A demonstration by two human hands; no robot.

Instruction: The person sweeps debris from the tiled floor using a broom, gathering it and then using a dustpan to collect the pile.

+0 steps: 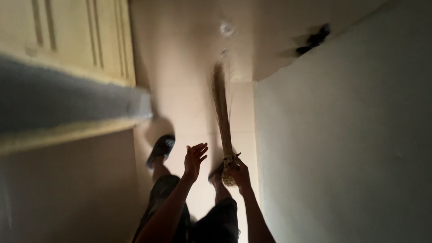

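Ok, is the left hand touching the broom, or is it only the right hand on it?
Apart. The head view shows the left hand open, with pale floor between it and the broom. Only the right hand grips its bound end.

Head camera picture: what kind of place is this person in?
Probably a narrow corridor in a home: a plain wall close on one side, a panelled cupboard door on the other, pale tiled floor between. The right hand grips a straw broom.

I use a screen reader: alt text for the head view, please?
Right hand grips a grass broom by its bound end, bristles blurred over a pale floor. Left hand is open beside it, holding nothing; sandalled feet below, a wall to the right.
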